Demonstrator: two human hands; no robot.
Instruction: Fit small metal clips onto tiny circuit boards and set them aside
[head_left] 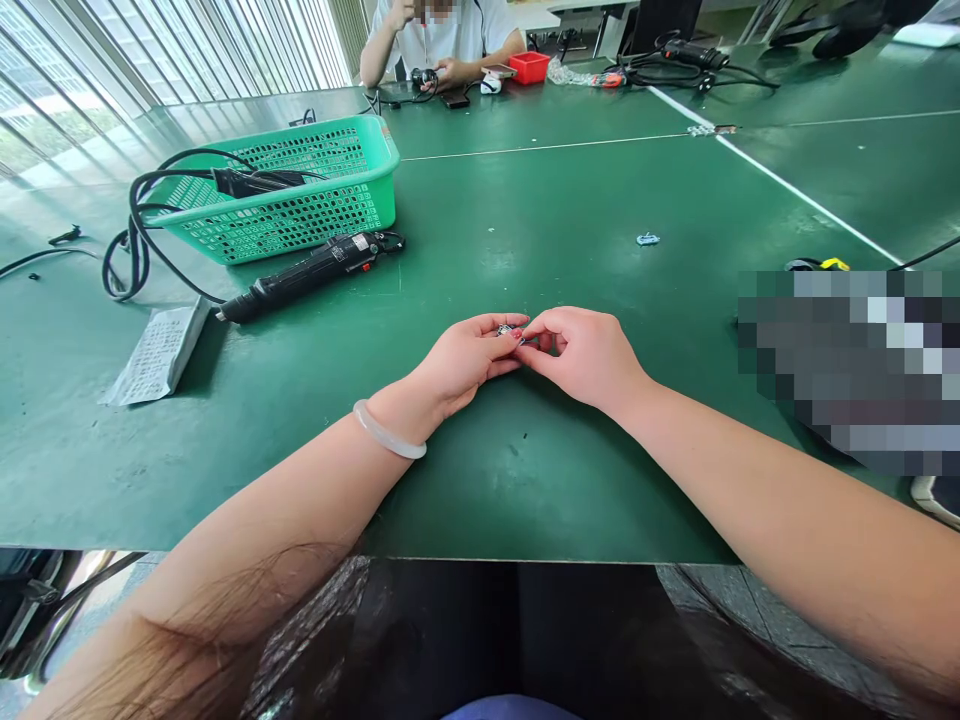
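The two hands met over the green counter (465, 510), near its front edge. The left hand (474, 358) held a small shiny piece (505, 329) in its fingers, so its grip was narrow. The right hand (583, 352) came in from the other side, with its thumb and finger close together right at the left fingertips. Its grip was narrow too, and it seemed to pinch the edge of the same piece, but the fingers hid most of it. A pale bracelet (388, 433) went round the left wrist.

To the left of the hands lay a fat black tool (307, 278), just in front of a green basket (292, 225) full of little holes. A second black tool (259, 182) lay across the basket, and a black cord (135, 235) looped beside it. A pale packet (156, 352) with writing on it sat near the first tool's tip. Past the hands, to the right, was a tiny blue bit (647, 240). Across the counter sat a person in a white top (450, 45), near a red box (529, 68).
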